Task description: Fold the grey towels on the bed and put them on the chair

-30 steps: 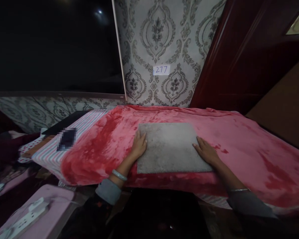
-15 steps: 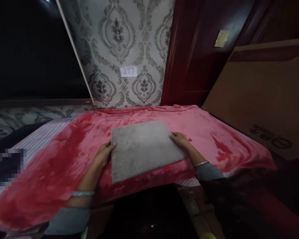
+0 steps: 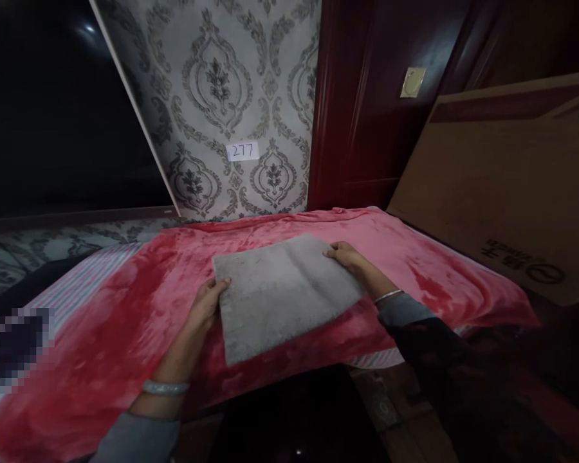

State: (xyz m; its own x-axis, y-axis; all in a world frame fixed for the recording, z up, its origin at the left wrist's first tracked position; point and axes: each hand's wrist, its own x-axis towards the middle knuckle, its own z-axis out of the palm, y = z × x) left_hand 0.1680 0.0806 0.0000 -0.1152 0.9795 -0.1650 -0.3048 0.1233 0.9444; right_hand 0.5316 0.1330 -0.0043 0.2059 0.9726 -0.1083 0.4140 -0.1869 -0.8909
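Note:
A flat grey rectangular mat [image 3: 284, 296] with a soft-looking surface is held between my two hands over a red and pink blanket [image 3: 110, 328]. My left hand [image 3: 210, 301] grips its left edge, thumb on top and fingers underneath. At the upper right edge, my right hand [image 3: 346, 254] pinches the mat in the same way, and a shallow crease runs inward near it. The fingers below the mat are mostly hidden. Whether the mat's underside touches the blanket I cannot tell.
A large cardboard box [image 3: 506, 186] leans at the right beside a dark red door [image 3: 361, 116]. A dark television screen [image 3: 62, 116] stands at the left. On the patterned wall is a paper label [image 3: 242, 151] reading 277. Striped cloth [image 3: 84, 273] shows under the blanket.
The mat has tilted and bent slightly, with a crease appearing near my right hand. My right hand has risen a little. The view has shifted slightly.

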